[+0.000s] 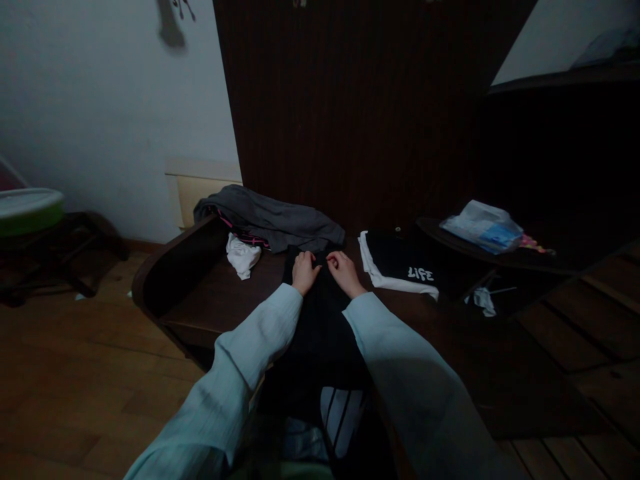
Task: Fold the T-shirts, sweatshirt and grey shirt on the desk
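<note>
A black garment lies lengthwise over the dark wooden bench and hangs down toward me. White slanted stripes show near its lower end; whether it is trousers or a top I cannot tell. At its far end, my left hand pinches the cloth on the left. Just to the right, my right hand has its fingertips closed on the same edge. Between the two hands there is only a small gap. Both wrists come out of pale blue sleeves.
Behind my hands lies a crumpled grey garment, with a small white cloth on the bench seat. Folded black and white clothes sit at right. A plastic packet rests on a curved shelf. Far left stands a green-sided tub.
</note>
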The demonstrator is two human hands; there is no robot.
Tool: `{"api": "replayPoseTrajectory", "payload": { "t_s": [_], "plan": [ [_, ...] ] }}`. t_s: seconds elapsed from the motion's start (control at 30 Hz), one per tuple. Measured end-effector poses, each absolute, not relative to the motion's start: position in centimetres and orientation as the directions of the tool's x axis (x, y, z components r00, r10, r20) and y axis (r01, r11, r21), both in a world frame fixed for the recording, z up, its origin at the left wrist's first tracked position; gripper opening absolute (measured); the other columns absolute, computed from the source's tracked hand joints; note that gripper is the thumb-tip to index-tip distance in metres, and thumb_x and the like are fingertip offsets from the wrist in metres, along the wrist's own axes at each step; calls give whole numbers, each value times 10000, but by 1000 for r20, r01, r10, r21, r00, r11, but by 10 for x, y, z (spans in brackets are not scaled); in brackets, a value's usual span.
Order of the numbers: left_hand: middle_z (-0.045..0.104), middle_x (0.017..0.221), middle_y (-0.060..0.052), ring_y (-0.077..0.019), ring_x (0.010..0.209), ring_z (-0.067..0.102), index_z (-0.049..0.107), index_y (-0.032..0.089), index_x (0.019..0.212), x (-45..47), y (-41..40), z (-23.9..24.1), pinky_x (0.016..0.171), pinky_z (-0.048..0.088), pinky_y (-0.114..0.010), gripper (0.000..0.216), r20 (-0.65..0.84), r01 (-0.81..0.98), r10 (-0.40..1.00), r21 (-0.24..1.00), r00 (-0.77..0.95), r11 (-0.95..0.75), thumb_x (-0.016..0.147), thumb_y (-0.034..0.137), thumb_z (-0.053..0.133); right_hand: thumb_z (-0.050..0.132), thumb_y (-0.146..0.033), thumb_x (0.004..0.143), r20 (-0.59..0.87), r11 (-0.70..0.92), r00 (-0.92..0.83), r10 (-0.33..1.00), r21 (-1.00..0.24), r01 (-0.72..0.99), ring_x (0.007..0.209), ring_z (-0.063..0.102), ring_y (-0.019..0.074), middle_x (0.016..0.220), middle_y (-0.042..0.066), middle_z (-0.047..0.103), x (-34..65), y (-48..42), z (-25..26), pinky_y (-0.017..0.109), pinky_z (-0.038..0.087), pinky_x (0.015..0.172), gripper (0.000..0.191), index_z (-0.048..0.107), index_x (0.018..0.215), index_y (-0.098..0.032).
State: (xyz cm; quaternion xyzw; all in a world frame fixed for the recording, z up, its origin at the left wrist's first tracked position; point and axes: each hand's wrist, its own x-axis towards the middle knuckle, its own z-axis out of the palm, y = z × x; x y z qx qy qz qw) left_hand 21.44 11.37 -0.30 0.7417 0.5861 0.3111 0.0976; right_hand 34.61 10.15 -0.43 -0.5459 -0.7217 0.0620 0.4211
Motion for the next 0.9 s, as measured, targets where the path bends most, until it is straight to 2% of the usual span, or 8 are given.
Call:
{"api": "replayPoseTrajectory", "payload": {
  "t_s": [0.1, 0.2, 0.3, 0.4, 0.6, 0.67, 0.77, 0.9],
  "plan": [
    [538, 1023, -82, -196, 970, 502, 488, 159, 983, 216, 111, -2, 815, 391, -302, 218, 401, 844, 882, 357, 248, -400, 767, 153, 516, 345, -61, 708, 566, 462, -194, 801, -379, 802, 1007, 493, 188, 1027, 90, 576, 342, 99, -8, 325, 380, 895, 377, 581, 985, -160],
    [562, 1036, -107, -207, 988, 509, 498, 126, 1028, 218, 108, -2, 821, 396, -306, 238, 355, 862, 881, 284, 312, -420, 801, 132, 429, 345, -87, 746, 460, 451, -286, 841, -302, 840, 1144, 415, 187, 1210, 102, 510, 337, 99, -13, 336, 307, 981, 429, 522, 1135, -124],
    [530, 1159, -155, -231, 1096, 463, 475, 86, 1115, 219, 104, -4, 894, 366, -337, 313, 308, 887, 902, 256, 301, -384, 830, 178, 384, 310, -171, 820, 308, 339, -253, 917, -272, 901, 1235, 332, 198, 1315, 124, 426, 333, 99, -19, 361, 259, 1010, 443, 441, 1234, -83],
    [403, 1318, -183, -259, 1236, 331, 412, 61, 1216, 219, 101, -8, 981, 289, -391, 406, 252, 905, 917, 219, 308, -364, 848, 216, 342, 274, -203, 848, 207, 274, -227, 952, -242, 931, 1276, 276, 199, 1370, 124, 352, 333, 96, -23, 366, 226, 1023, 465, 390, 1280, -79],
    [385, 1344, -160, -229, 1268, 296, 392, 76, 1254, 216, 96, -7, 1012, 256, -374, 438, 186, 848, 891, 278, 413, -451, 861, 255, 322, 283, -212, 841, 174, 241, -205, 963, -220, 945, 1289, 254, 201, 1391, 108, 315, 337, 84, -26, 383, 195, 1034, 483, 360, 1308, -119],
    [439, 1306, -140, -206, 1228, 361, 429, 95, 1220, 213, 93, -3, 1000, 276, -349, 405, 254, 832, 888, 323, 382, -451, 866, 259, 319, 287, -221, 843, 181, 233, -195, 964, -222, 947, 1289, 253, 202, 1390, 102, 318, 337, 81, -26, 396, 190, 1034, 476, 368, 1304, -135],
    [503, 1234, -126, -201, 1160, 429, 488, 113, 1148, 207, 90, 3, 964, 314, -328, 348, 386, 878, 899, 334, 205, -344, 851, 202, 331, 285, -238, 852, 177, 212, -174, 969, -229, 950, 1290, 246, 207, 1395, 102, 310, 336, 77, -22, 430, 173, 1034, 465, 373, 1298, -137],
    [393, 1329, -171, -263, 1249, 310, 443, 81, 1207, 205, 89, 2, 996, 269, -395, 417, 339, 938, 933, 273, 116, -216, 840, 268, 380, 287, -257, 859, 176, 189, -152, 973, -222, 957, 1294, 225, 230, 1401, 93, 302, 335, 74, -18, 462, 148, 1035, 456, 387, 1290, -150]
  ]
}}
